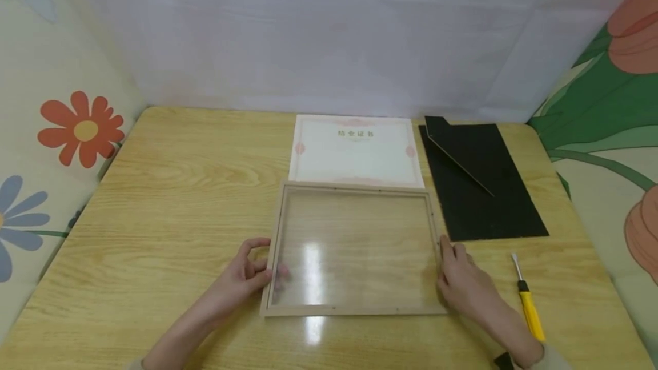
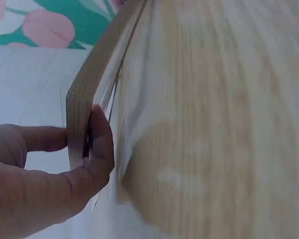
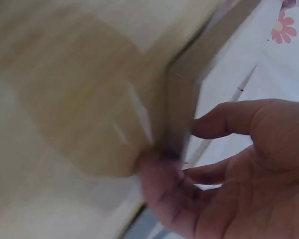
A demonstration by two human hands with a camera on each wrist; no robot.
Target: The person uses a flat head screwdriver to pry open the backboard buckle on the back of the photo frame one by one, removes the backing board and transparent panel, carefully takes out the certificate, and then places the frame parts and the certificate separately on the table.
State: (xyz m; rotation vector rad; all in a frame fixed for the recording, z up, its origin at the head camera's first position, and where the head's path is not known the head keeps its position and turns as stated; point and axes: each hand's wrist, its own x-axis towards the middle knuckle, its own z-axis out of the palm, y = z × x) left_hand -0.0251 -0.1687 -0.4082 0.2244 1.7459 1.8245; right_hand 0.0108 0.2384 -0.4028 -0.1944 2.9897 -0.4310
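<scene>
A light wooden picture frame point(image 1: 354, 310) with a clear pane point(image 1: 360, 244) is held at its two short sides, just above or on the table; which of these I cannot tell. My left hand point(image 1: 244, 273) grips the left side, and in the left wrist view thumb and fingers pinch the frame's edge point(image 2: 79, 114) from both faces. On the right side, my right hand point(image 1: 468, 281) holds the frame, its digits on either side of the edge point(image 3: 182, 112) in the right wrist view. Behind the frame lies a white certificate point(image 1: 354, 159) with a pink border.
A black backing board point(image 1: 488, 218) with a stand leg point(image 1: 457, 161) lies at the back right. A yellow-handled screwdriver point(image 1: 531, 313) lies beside my right forearm, near a small dark object point(image 1: 504, 361). A white cloth point(image 1: 308, 44) hangs behind the wooden table point(image 1: 169, 204).
</scene>
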